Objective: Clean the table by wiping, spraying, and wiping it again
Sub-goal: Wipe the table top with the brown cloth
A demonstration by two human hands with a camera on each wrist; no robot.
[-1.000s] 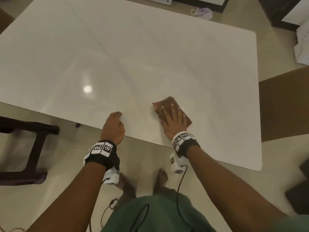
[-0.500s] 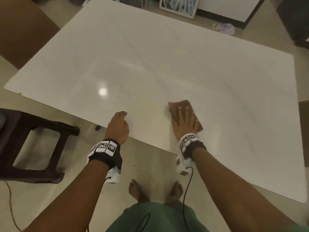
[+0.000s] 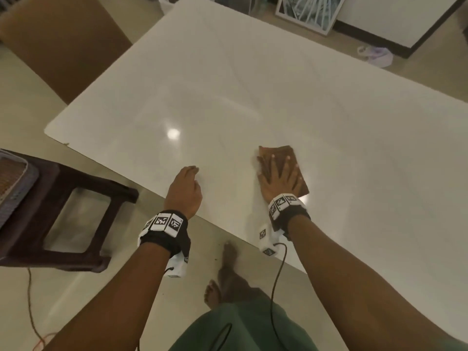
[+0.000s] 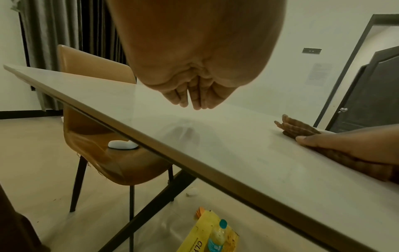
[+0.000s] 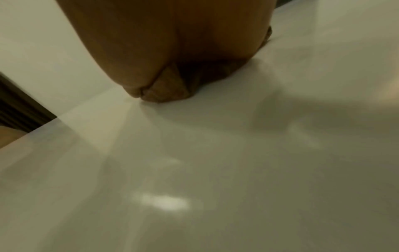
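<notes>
A brown folded cloth (image 3: 287, 154) lies on the white table (image 3: 228, 84) near its front edge. My right hand (image 3: 278, 173) presses flat on it with spread, straight fingers. The right wrist view shows the palm on the cloth (image 5: 164, 93) against the glossy table (image 5: 215, 170). My left hand (image 3: 186, 186) rests at the table's front edge, a little left of the cloth, its fingers loosely bent and holding nothing. In the left wrist view its fingertips (image 4: 194, 102) hang just above the table (image 4: 237, 153), and my right hand (image 4: 302, 129) lies flat on the cloth (image 4: 336, 156).
A dark stool (image 3: 63, 198) with a basket (image 3: 12, 178) on it stands left of me. A tan chair (image 4: 97, 71) is tucked at the table's left end. On the floor under the table lie a yellow packet (image 4: 200, 238) and a bottle (image 4: 218, 237). My bare feet (image 3: 228, 262) are by the table edge.
My right hand has slid the cloth leftward along the front edge. My left hand and body moved left with it, and the table's left corner has come into view.
</notes>
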